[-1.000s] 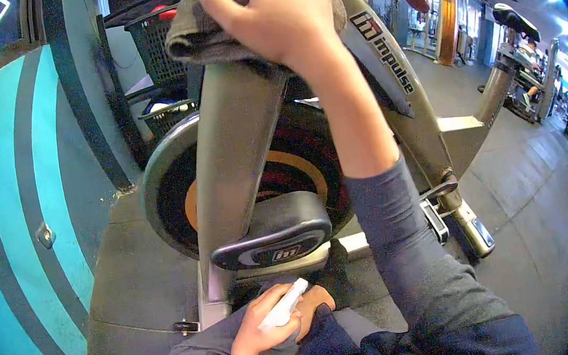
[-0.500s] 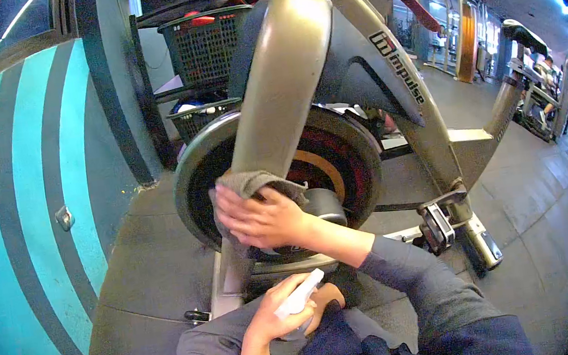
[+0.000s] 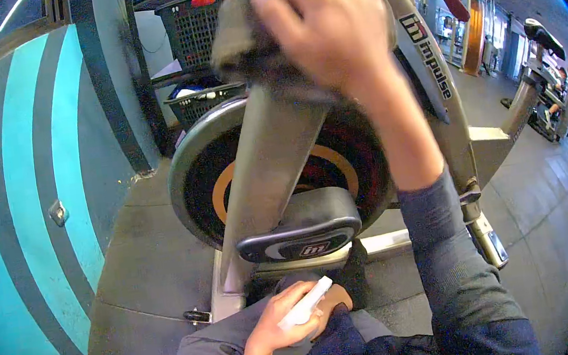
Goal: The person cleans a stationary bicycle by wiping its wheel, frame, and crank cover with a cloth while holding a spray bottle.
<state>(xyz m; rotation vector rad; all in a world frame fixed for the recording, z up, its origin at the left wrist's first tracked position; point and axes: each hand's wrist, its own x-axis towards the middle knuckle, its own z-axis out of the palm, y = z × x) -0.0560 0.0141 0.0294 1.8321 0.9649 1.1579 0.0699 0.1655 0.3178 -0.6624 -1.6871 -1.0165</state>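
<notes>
High on the silver frame (image 3: 266, 151) of an exercise bike, my right hand (image 3: 336, 25) presses a dark grey cloth (image 3: 238, 37) against the metal, its outline smeared by motion. My left hand (image 3: 284, 323) rests over my lap, its fingers wrapped round a spray bottle whose white top (image 3: 306, 304) sticks out; the bottle's body is mostly hidden. Between the two hands are the flywheel (image 3: 191, 174) and a black cover with a logo (image 3: 314, 247).
A turquoise striped wall (image 3: 21, 174) stands at the left. Black baskets (image 3: 192, 36) sit on a shelf behind the bike. Another exercise bike (image 3: 543, 39) and a person (image 3: 559, 78) are at the far right.
My right hand has moved up the frame with the cloth, from beside the flywheel to the top. The view has shifted slightly, and the cover with the logo now shows. My left hand stays nearly still.
</notes>
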